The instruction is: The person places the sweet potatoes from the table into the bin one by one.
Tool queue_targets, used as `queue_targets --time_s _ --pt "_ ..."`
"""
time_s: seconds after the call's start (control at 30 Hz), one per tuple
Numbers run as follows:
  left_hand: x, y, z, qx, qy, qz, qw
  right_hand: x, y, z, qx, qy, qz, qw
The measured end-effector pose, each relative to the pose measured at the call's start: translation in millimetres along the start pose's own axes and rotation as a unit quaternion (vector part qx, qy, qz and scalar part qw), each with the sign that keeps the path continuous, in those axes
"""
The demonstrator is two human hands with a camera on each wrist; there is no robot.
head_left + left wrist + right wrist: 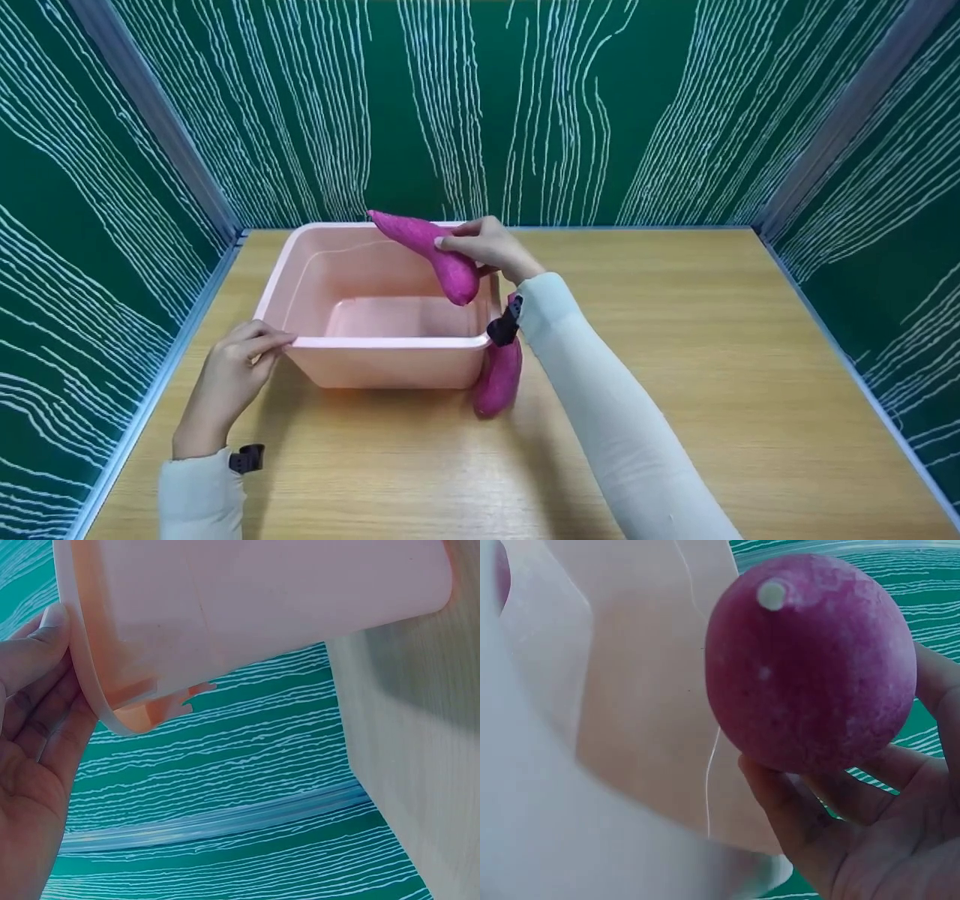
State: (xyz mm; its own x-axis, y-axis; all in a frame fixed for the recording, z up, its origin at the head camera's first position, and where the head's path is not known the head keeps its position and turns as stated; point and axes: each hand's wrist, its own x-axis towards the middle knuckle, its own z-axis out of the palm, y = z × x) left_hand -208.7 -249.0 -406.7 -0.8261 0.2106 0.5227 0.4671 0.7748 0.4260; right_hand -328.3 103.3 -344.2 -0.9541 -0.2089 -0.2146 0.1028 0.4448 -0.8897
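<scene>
A tapering magenta sweet potato (426,246), likely firm, fairly light and sturdy, best gripped round its thick body; mottled skin, a pale round spot at the blunt end; it is above a pale-pink rectangular plastic tub (397,367), the right hand (493,249)'s fingers curved around it; the left hand (231,369)'s fingers pinch the rim

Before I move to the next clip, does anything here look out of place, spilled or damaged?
One small oddity: the potato in the right hand has a pale round spot at one end, standing out against the purple. Whether that's damage, I can't tell. No spill shows.
</scene>
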Motion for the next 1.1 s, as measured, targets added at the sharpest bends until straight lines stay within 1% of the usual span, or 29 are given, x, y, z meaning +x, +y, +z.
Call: queue_targets --time_s 0.17,0.43,0.77,0.97,1.1 --pt "0.4 0.1 -0.1 0.008 0.010 0.008 0.9999 4.2 -1 4 0.011 -0.010 -0.005 0.9999" --pt "0.6 2.1 -1.5 -0.005 -0.004 -0.013 0.9999 9.6 -2 5 0.003 -0.014 0.005 0.9999" --pt "1.1 -0.5 0.7 -0.008 0.000 -0.007 0.9999 13.5 -2 6 -0.014 -0.011 0.023 0.9996" --pt "0.7 -1.5 1.5 -0.004 0.002 -0.004 1.0000 13.4 -4 9 -0.027 -0.030 0.030 0.9987" --pt "-0.1 -2.2 1.8 -0.001 0.010 0.003 0.9999 13.1 -5 12 -0.032 -0.045 0.022 0.9982"
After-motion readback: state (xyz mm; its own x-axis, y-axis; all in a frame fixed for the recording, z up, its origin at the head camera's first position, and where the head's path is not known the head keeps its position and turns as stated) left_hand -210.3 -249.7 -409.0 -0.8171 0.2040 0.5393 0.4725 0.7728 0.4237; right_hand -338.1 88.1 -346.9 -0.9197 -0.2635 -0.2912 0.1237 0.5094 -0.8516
